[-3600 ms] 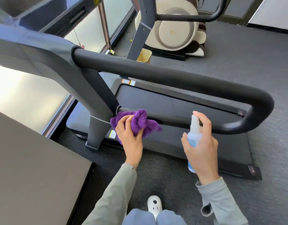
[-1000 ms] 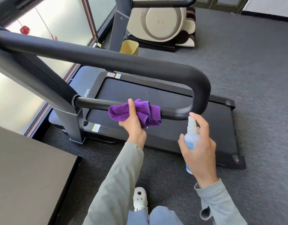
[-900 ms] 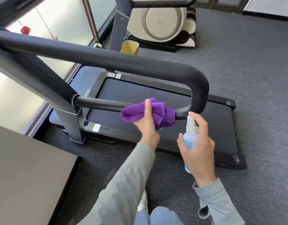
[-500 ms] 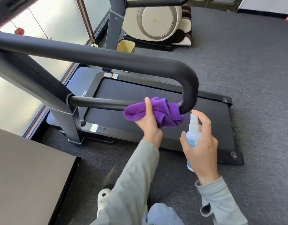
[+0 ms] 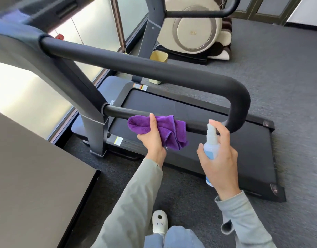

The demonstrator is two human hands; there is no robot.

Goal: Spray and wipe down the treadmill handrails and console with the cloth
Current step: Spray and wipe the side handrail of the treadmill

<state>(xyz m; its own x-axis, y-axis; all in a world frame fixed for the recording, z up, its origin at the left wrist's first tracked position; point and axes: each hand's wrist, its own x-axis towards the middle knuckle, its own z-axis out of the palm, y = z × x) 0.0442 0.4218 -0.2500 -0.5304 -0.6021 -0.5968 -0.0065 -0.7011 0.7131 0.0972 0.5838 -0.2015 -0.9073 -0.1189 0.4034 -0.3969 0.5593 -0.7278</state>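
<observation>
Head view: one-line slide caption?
Left hand wipes lower handrail with purple cloth; right hand holds spray bottle.

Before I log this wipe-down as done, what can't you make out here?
Head view only:
- Console: cut off by the top-left edge and blurred.
- Lower rail under the cloth: covered, wetness unreadable.
- Bottle label: hidden by the right hand.
- Left hand fingers: behind the cloth.
</observation>
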